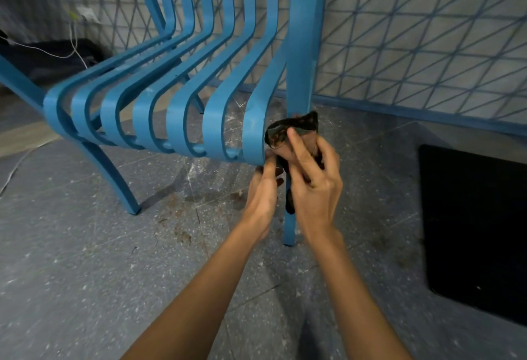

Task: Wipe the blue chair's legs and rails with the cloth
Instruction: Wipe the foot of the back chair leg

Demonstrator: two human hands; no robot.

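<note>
Both hands, left hand [263, 188] and right hand [313, 180], closed on dark cloth [293, 131] around chair leg [299, 74]; black mat [473, 231] rightward

Single head-worn wide-angle view, facing forward and down, close to blue chair [159, 97], floor [85, 274] behind

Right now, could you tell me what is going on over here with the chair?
A person is wiping the blue chair with a dark cloth. Both hands are on the cloth, which is wrapped around the near leg just below the seat: the right hand presses it against the leg, and the left hand holds it from the other side. The lower part of that leg is uncovered. The chair stands on a speckled grey floor beside a tiled wall.
</note>
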